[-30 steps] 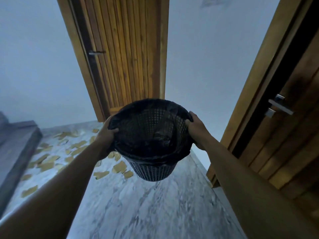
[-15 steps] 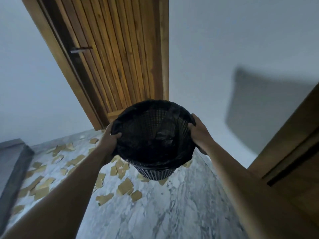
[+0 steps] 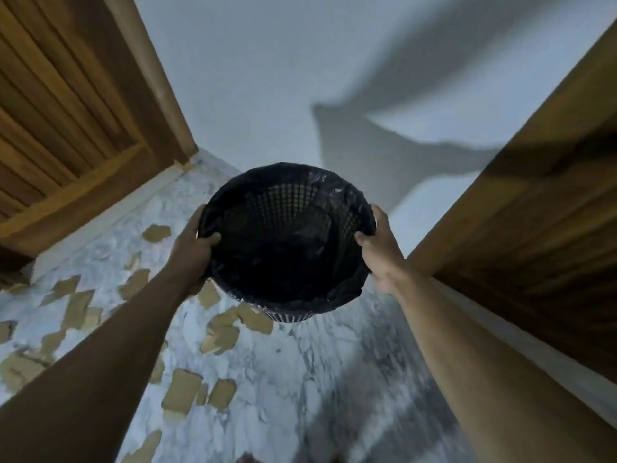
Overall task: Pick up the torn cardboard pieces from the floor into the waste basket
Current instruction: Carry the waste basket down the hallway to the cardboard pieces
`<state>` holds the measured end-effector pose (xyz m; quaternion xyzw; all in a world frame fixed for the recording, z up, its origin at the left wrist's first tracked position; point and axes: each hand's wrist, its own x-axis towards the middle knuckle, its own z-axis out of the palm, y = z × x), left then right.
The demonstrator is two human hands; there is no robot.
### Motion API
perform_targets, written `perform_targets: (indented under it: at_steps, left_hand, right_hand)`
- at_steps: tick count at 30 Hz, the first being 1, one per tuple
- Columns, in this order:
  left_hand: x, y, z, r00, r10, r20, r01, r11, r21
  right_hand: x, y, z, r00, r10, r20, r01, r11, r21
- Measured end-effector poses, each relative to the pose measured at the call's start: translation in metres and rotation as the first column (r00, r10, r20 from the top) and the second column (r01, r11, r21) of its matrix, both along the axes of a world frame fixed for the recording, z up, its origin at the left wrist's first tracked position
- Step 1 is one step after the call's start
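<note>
A black mesh waste basket [image 3: 287, 208] lined with a dark plastic bag hangs in the air in front of me, its mouth facing me. My left hand [image 3: 193, 248] grips its left rim and my right hand [image 3: 377, 252] grips its right rim. Several torn brown cardboard pieces [image 3: 182, 392] lie scattered over the marble floor [image 3: 283, 379], mostly to the left of and below the basket. One piece [image 3: 255, 319] lies just beneath the basket's bottom edge.
A wooden door [image 3: 66, 105] in its frame stands at the left. Another wooden door [image 3: 541, 222] runs along the right side. A white wall [image 3: 267, 78] closes the far end, with shadows across it.
My view has tilted down and turned right. The basket has come lower toward the floor, still held in both hands. More of the marble floor and cardboard pieces show.
</note>
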<state>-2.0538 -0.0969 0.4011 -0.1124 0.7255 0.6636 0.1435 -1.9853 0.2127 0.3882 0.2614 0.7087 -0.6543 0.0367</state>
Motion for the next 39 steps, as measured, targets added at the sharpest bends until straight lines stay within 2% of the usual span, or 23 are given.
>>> perform_targets:
  at_steps: [6, 11, 14, 18, 21, 26, 30, 32, 36, 39]
  left_hand:
    - [-0.052, 0.057, -0.173, 0.991, -0.132, 0.02, 0.132, 0.991, -0.002]
    - [-0.058, 0.113, -0.324, 0.976, -0.208, 0.067, 0.203, 0.976, 0.073]
    - [-0.062, 0.157, -0.395, 0.967, -0.248, 0.06, 0.242, 0.966, 0.095]
    - [-0.066, 0.204, -0.464, 0.96, -0.278, -0.018, 0.279, 0.956, 0.091]
    - [-0.065, 0.226, -0.495, 0.945, -0.327, -0.02, 0.327, 0.937, 0.122]
    - [-0.079, 0.242, -0.514, 0.925, -0.36, -0.122, 0.373, 0.921, 0.109]
    - [-0.079, 0.234, -0.514, 0.925, -0.377, -0.045, 0.379, 0.925, 0.043]
    - [-0.076, 0.229, -0.508, 0.91, -0.414, -0.019, 0.413, 0.91, -0.025]
    - [-0.075, 0.213, -0.496, 0.914, -0.405, -0.004, 0.405, 0.914, -0.019]
    - [-0.074, 0.185, -0.49, 0.925, -0.378, -0.038, 0.375, 0.925, -0.066]
  right_hand:
    - [-0.007, 0.043, -0.17, 0.987, -0.158, 0.039, 0.158, 0.987, 0.004]
    - [0.011, 0.083, -0.309, 0.942, -0.333, 0.049, 0.327, 0.94, 0.103]
    - [0.019, 0.112, -0.377, 0.908, -0.419, -0.006, 0.416, 0.9, 0.132]
    - [0.028, 0.146, -0.439, 0.906, -0.416, -0.074, 0.422, 0.888, 0.181]
    - [0.031, 0.163, -0.471, 0.9, -0.426, -0.091, 0.435, 0.872, 0.222]
    - [0.022, 0.175, -0.489, 0.914, -0.395, -0.093, 0.404, 0.866, 0.295]
    - [0.023, 0.17, -0.482, 0.93, -0.365, -0.033, 0.348, 0.853, 0.388]
    - [0.025, 0.164, -0.475, 0.934, -0.358, 0.006, 0.31, 0.817, 0.486]
    - [0.02, 0.144, -0.46, 0.94, -0.341, 0.013, 0.244, 0.699, 0.672]
    - [0.002, 0.115, -0.447, 0.961, -0.277, 0.001, 0.181, 0.633, 0.753]
